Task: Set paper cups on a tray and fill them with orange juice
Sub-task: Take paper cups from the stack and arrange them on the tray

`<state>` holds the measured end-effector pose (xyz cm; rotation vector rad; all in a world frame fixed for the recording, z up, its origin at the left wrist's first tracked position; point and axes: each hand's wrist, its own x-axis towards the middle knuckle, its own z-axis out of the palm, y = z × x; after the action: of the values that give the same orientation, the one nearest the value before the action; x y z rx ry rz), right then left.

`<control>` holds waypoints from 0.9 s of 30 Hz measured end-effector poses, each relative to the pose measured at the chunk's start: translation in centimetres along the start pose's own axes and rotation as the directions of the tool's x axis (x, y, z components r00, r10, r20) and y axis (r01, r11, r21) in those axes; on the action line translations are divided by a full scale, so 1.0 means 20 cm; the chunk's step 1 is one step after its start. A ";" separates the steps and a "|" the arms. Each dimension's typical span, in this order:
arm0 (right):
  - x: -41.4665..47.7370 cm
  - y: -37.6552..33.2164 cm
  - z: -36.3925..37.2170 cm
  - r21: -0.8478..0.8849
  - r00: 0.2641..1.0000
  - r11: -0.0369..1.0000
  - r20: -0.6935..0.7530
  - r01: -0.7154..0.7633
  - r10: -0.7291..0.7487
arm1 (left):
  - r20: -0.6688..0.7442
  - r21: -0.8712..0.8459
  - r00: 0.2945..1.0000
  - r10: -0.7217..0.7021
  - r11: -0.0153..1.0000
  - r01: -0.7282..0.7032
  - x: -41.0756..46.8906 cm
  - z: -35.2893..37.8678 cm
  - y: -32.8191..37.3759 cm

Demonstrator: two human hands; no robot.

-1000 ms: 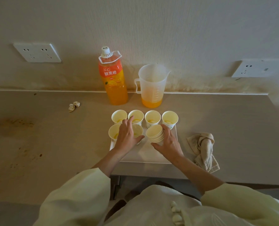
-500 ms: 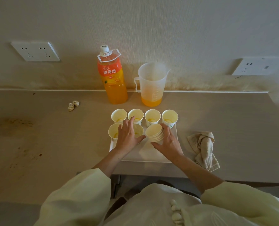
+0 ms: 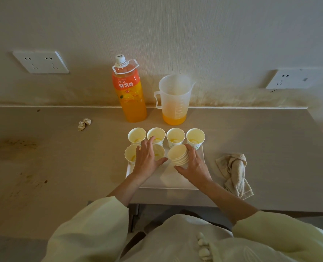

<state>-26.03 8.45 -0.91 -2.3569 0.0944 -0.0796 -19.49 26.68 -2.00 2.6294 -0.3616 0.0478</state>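
A white tray (image 3: 177, 181) lies at the table's front edge. Several paper cups with a little juice stand on it: a back row (image 3: 175, 137) and two in front at the left (image 3: 129, 154). My left hand (image 3: 147, 157) rests over the second front cup (image 3: 159, 151), fingers spread around it. My right hand (image 3: 194, 166) grips a tilted stack of nested paper cups (image 3: 178, 155) just above the tray. Behind stand an orange juice bottle (image 3: 129, 91), capped, and a clear measuring jug (image 3: 174, 100) with some juice at its bottom.
A crumpled beige cloth (image 3: 234, 173) lies right of the tray. A small paper wad (image 3: 84, 124) sits at the left. Wall sockets (image 3: 40, 62) are mounted on the wall behind. The table surface at the left carries brown stains (image 3: 19, 146).
Hardly anything has moved; both hands stay at the cups, the left thumb spreading slightly toward the stack.
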 end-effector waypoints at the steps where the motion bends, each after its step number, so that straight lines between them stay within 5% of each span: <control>1: 0.00 0.00 0.00 -0.004 1.000 1.000 0.002 0.001 -0.001 | 0.012 0.000 1.000 -0.013 1.000 0.013 0.00 0.00 0.00; 9: -0.01 0.01 0.00 -0.018 1.000 1.000 0.000 0.008 -0.008 | -0.006 0.027 1.000 -0.002 1.000 0.002 -0.01 -0.03 0.00; 15: -0.01 0.00 0.00 -0.038 1.000 0.999 -0.006 0.006 -0.006 | -0.205 -0.010 0.964 0.167 0.985 -0.173 -0.02 -0.06 0.02; 19: -0.01 -0.02 0.01 -0.019 1.000 1.000 -0.025 -0.001 0.001 | -0.054 -0.149 0.959 0.279 0.947 -0.284 -0.02 -0.10 0.12; 27: -0.03 -0.03 -0.03 0.000 0.998 1.000 -0.070 -0.005 0.005 | 0.239 -0.348 0.947 0.216 0.929 -0.124 -0.03 -0.05 0.27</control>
<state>-26.69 8.48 -0.19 -2.3546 0.1348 -0.1595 -21.34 22.78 1.36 2.2668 -0.6371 -0.2983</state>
